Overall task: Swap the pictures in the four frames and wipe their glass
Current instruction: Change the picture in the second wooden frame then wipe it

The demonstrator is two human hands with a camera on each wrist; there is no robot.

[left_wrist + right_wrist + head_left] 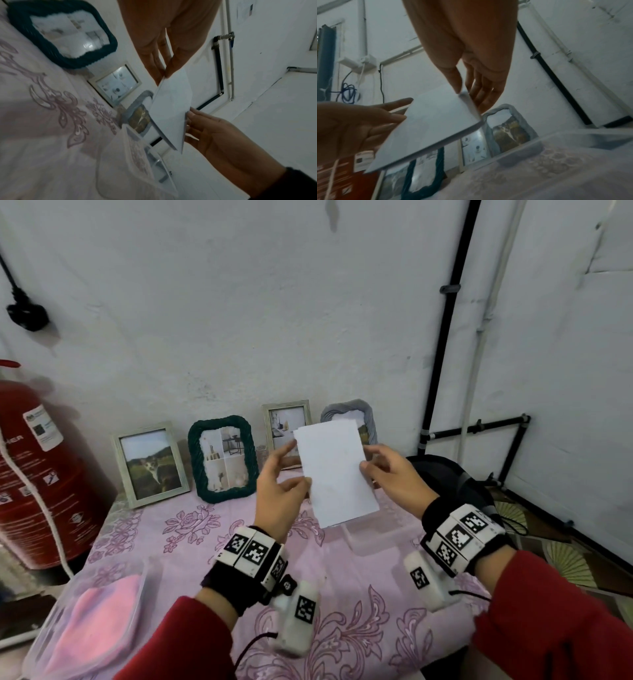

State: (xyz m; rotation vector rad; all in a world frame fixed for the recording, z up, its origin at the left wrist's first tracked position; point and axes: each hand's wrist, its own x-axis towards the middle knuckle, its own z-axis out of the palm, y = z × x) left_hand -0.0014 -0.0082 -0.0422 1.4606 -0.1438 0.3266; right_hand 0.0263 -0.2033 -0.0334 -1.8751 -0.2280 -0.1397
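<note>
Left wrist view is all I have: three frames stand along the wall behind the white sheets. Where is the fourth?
Observer: The head view shows it. A pale frame with a cat photo stands left of the green frame, well left of the white sheets.
Operator: And a cloth for the glass?
Observer: A pink cloth lies in a clear container at the near left corner of the table.

Red sleeves [555, 621] on both forearms. Black fabric wristbands [233, 583] under the cuffs. White blocks with black-and-white square markers [255, 553] ring each wrist. White oblong camera unit [298, 621] hangs below each wrist, marker on face, thin black cable [250, 648] trailing. Left hand [279, 491], right hand [394, 477] bare.
</note>
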